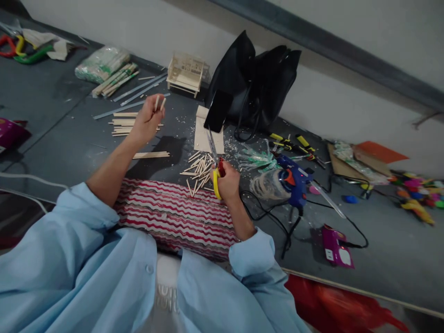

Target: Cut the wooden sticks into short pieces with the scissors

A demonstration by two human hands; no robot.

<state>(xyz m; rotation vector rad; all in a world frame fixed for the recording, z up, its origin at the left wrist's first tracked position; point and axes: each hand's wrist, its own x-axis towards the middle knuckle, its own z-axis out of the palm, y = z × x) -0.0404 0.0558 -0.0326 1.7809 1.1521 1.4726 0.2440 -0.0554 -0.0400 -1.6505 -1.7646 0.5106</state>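
Observation:
My left hand (147, 121) is raised over the grey floor and pinches two short wooden sticks (159, 102) between its fingertips. My right hand (227, 181) grips yellow-handled scissors (214, 159) with the blades pointing up and away, just above a loose pile of cut sticks (199, 170). More stick bundles (123, 126) lie under and beside my left hand, and one bundle (151, 155) lies nearer to me.
A red-and-white striped cloth (173, 215) covers my lap. A blue glue gun (293, 182) with black cord lies to the right. A black bag (253, 85), a small stick model house (185, 73), stick packets (104, 64), a cardboard sheet (204, 136) and pliers (294, 145) stand along the wall.

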